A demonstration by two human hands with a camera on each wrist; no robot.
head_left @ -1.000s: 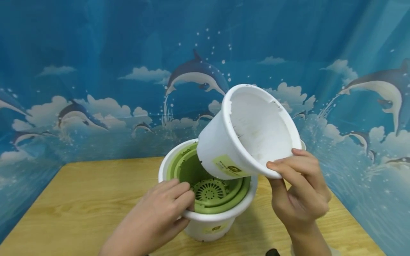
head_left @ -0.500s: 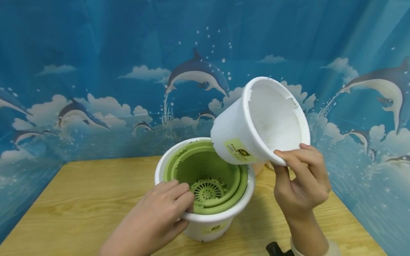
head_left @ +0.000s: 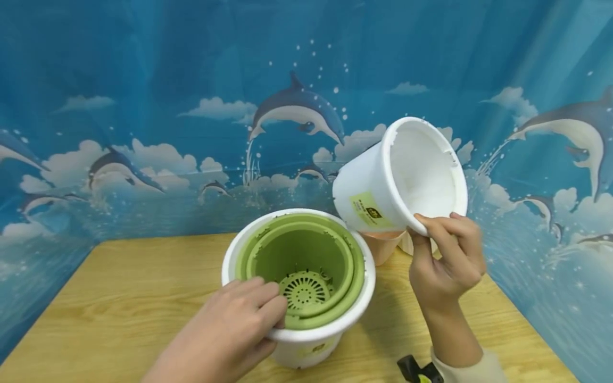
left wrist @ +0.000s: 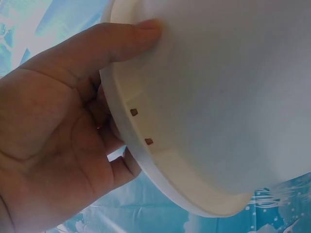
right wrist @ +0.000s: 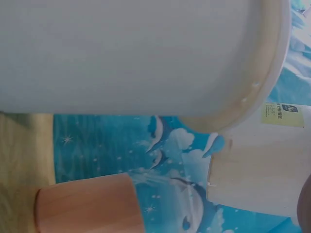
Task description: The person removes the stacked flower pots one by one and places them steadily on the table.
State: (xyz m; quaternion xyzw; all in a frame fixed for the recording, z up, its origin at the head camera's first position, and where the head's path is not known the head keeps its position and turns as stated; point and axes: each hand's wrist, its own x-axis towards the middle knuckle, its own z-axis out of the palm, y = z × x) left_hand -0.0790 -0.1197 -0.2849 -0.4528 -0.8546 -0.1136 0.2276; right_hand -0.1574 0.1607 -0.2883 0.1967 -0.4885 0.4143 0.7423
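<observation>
My left hand [head_left: 234, 319] grips the near left rim of a white plastic flowerpot [head_left: 230, 247], which stands slightly tilted over the table. Two green pots with jagged rims are nested inside it; the inner green pot [head_left: 306, 247] shows a slotted round base. In the left wrist view, the thumb [left wrist: 136, 41] lies along the outer wall of the white pot [left wrist: 218, 107]. My right hand [head_left: 447, 266] pinches the lower rim of another white flowerpot [head_left: 369, 181], raised and tilted with its mouth toward the right. A yellow-green label [head_left: 367, 210] is on its side.
A terracotta-coloured pot [head_left: 381, 249] stands behind, partly hidden by the raised pot; it also shows in the right wrist view [right wrist: 90, 204]. A wooden table [head_left: 119, 303] lies below. A blue dolphin-print curtain [head_left: 167, 80] hangs behind it. Something black [head_left: 416, 368] sits by the right wrist.
The raised white pot has moved up and right, clear of the green pots' opening, uncovering the terracotta pot behind. The left hand and its pot have shifted slightly left and tilted a little.
</observation>
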